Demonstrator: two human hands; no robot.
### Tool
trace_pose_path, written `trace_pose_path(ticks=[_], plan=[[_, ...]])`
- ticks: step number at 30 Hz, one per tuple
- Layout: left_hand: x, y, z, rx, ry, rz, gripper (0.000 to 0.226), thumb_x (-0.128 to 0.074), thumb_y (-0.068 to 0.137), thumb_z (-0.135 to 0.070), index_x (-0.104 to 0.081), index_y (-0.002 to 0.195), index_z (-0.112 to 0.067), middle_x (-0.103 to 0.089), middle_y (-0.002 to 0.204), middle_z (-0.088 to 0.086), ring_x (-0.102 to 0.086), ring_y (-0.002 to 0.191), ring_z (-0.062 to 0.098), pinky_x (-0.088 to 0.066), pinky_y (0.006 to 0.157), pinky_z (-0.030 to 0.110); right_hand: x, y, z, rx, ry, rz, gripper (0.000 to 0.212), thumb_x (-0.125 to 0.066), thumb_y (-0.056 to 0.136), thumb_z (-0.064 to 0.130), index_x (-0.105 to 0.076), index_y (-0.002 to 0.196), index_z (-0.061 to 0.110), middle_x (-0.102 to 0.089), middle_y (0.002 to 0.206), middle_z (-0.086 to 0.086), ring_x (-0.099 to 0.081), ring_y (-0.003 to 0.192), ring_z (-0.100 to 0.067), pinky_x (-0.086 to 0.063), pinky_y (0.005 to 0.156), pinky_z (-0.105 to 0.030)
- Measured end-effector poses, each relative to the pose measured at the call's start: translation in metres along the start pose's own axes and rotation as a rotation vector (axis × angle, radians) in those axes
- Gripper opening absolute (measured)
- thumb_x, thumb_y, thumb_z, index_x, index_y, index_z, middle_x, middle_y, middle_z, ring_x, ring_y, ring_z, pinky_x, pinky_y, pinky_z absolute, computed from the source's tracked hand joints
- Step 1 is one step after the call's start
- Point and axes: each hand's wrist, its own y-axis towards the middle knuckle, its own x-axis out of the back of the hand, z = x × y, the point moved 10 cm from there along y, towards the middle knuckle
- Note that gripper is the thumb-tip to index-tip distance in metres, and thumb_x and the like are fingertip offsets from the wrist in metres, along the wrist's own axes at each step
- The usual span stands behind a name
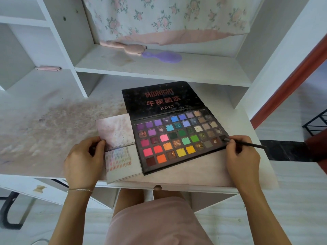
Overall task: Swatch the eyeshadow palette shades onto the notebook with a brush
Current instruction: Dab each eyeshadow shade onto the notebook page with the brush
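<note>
An open eyeshadow palette point(178, 138) with several rows of bright pans lies on the desk, its black lid folded back. My right hand point(242, 154) pinches a thin dark brush point(247, 143), whose tip touches a dark pan at the palette's right edge. A small open notebook point(122, 167) lies left of the palette, with rows of faint colour swatches on its lower page. My left hand point(85, 160) holds the notebook's left edge, thumb on the upper page.
The white desk point(53, 138) is stained with pink powder on its left half. On the shelf behind lie a pink brush point(123, 46) and a purple hairbrush point(162, 56). A drawer knob point(157, 187) sits under the desk edge, above my knees.
</note>
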Motion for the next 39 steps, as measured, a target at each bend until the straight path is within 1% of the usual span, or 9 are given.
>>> trace_pose_path(ticks=[5, 11, 17, 20, 22, 24, 30, 33, 39], plan=[[0.0, -0.001, 0.0, 0.0, 0.003, -0.003, 0.01, -0.062, 0.083, -0.013, -0.069, 0.089, -0.008, -0.068, 0.081, 0.014, -0.058, 0.078, 0.035, -0.036, 0.063, 0.031, -0.003, -0.005, 0.01, 0.02, 0.042, -0.006, 0.013, -0.05, 0.091, 0.008, -0.051, 0.09, 0.021, -0.053, 0.079, 0.01, -0.051, 0.073, 0.004, -0.038, 0.053, -0.005], [-0.001, 0.0, 0.001, -0.001, -0.004, 0.012, 0.011, -0.062, 0.083, -0.013, -0.069, 0.09, -0.008, -0.068, 0.08, 0.011, -0.058, 0.076, 0.029, -0.036, 0.063, 0.029, -0.036, -0.026, 0.048, 0.104, 0.221, 0.113, 0.034, -0.051, 0.088, 0.004, -0.049, 0.08, 0.037, -0.059, 0.083, 0.011, -0.058, 0.078, 0.007, -0.042, 0.059, -0.002], [0.0, 0.0, 0.003, 0.013, 0.012, 0.007, 0.012, -0.062, 0.083, -0.015, -0.069, 0.09, -0.01, -0.068, 0.08, 0.01, -0.058, 0.075, 0.028, -0.036, 0.062, 0.028, -0.081, -0.058, 0.086, 0.2, 0.35, 0.303, 0.032, -0.053, 0.087, 0.003, -0.052, 0.081, 0.034, -0.06, 0.072, 0.009, -0.058, 0.071, 0.002, -0.045, 0.056, -0.007], [0.0, -0.001, 0.002, 0.019, 0.006, 0.004, 0.011, -0.062, 0.083, -0.015, -0.069, 0.09, -0.01, -0.068, 0.08, 0.008, -0.053, 0.071, 0.019, -0.034, 0.062, 0.026, -0.101, -0.074, 0.101, 0.226, 0.395, 0.385, 0.022, -0.053, 0.086, 0.013, -0.052, 0.079, 0.034, -0.06, 0.082, 0.012, -0.059, 0.069, -0.003, -0.049, 0.057, -0.015], [0.0, -0.001, 0.001, 0.016, -0.004, 0.008, 0.01, -0.062, 0.083, -0.014, -0.069, 0.089, -0.01, -0.068, 0.08, 0.008, -0.053, 0.071, 0.019, -0.033, 0.062, 0.026, -0.109, -0.083, 0.11, 0.266, 0.379, 0.415, 0.018, -0.052, 0.082, 0.017, -0.051, 0.077, 0.035, -0.059, 0.073, 0.008, -0.058, 0.067, -0.006, -0.048, 0.057, -0.019], [0.0, 0.0, 0.002, 0.016, -0.01, 0.012, 0.01, -0.062, 0.083, -0.014, -0.069, 0.089, -0.011, -0.068, 0.08, 0.007, -0.056, 0.073, 0.021, -0.034, 0.062, 0.025, -0.117, -0.089, 0.116, 0.293, 0.363, 0.454, 0.019, -0.053, 0.081, 0.019, -0.05, 0.075, 0.037, -0.059, 0.068, 0.011, -0.058, 0.068, -0.005, -0.046, 0.056, -0.014], [0.002, 0.0, 0.003, 0.012, 0.011, -0.003, 0.01, -0.062, 0.083, -0.016, -0.069, 0.088, -0.012, -0.068, 0.079, 0.006, -0.058, 0.075, 0.024, -0.032, 0.061, 0.025, -0.132, -0.097, 0.118, 0.343, 0.265, 0.532, 0.005, -0.053, 0.081, 0.025, -0.057, 0.078, 0.027, -0.057, 0.075, 0.012, -0.055, 0.075, -0.007, -0.046, 0.061, -0.017], [0.003, 0.0, 0.002, -0.004, 0.016, -0.008, 0.009, -0.063, 0.083, -0.015, -0.07, 0.088, -0.012, -0.068, 0.078, 0.006, -0.057, 0.074, 0.024, -0.032, 0.06, 0.025, -0.135, -0.098, 0.118, 0.361, 0.226, 0.535, 0.01, -0.053, 0.081, 0.026, -0.061, 0.082, 0.019, -0.056, 0.077, 0.013, -0.054, 0.077, -0.006, -0.045, 0.062, -0.016], [0.003, -0.001, 0.003, 0.002, 0.01, -0.014, 0.009, -0.063, 0.082, -0.015, -0.07, 0.087, -0.013, -0.068, 0.076, 0.005, -0.052, 0.069, 0.016, -0.03, 0.058, 0.024, -0.135, -0.098, 0.121, 0.378, 0.175, 0.537, 0.013, -0.054, 0.081, 0.026, -0.063, 0.083, 0.017, -0.056, 0.078, 0.01, -0.053, 0.077, -0.006, -0.048, 0.066, -0.027]])
